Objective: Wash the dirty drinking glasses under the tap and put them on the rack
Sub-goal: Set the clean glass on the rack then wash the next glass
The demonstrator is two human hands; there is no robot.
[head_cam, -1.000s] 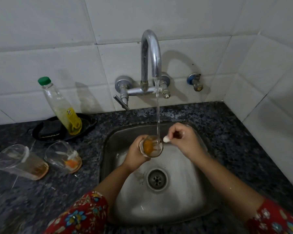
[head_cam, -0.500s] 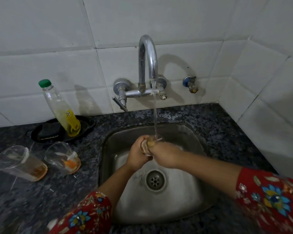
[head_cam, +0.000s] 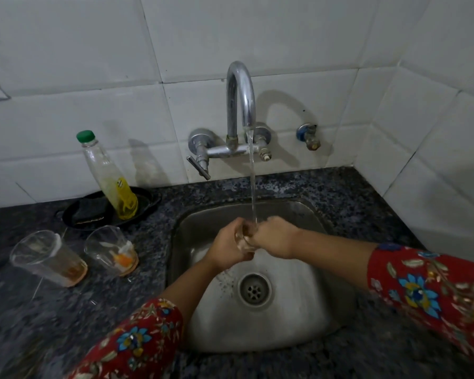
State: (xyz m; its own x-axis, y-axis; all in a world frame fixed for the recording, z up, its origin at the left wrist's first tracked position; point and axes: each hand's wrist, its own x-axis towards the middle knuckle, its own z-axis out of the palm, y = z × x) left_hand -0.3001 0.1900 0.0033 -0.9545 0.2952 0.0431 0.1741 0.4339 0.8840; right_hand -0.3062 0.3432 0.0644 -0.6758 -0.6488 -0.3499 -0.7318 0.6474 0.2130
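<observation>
A clear drinking glass (head_cam: 245, 237) is held over the steel sink (head_cam: 307, 310), right under the water running from the chrome tap (head_cam: 241, 99). My left hand (head_cam: 227, 246) grips the glass from the left. My right hand (head_cam: 275, 236) covers its mouth from the right, with fingers that seem to reach inside; most of the glass is hidden between the two hands. Two dirty glasses stand on the counter at the left: one with brown residue (head_cam: 48, 258) and one with orange residue (head_cam: 111, 250). No rack is in view.
A green-capped bottle of yellow liquid (head_cam: 108, 177) leans in a black dish (head_cam: 145, 205) with a dark sponge, behind the dirty glasses. The speckled dark counter (head_cam: 348, 192) surrounds the sink. White tiled walls meet in a corner at the right. A small wall valve (head_cam: 308, 136) sits right of the tap.
My right hand, first beside the rim holding something small and white, has moved onto the mouth of the glass. The orange residue inside no longer shows. The camera has tilted up slightly.
</observation>
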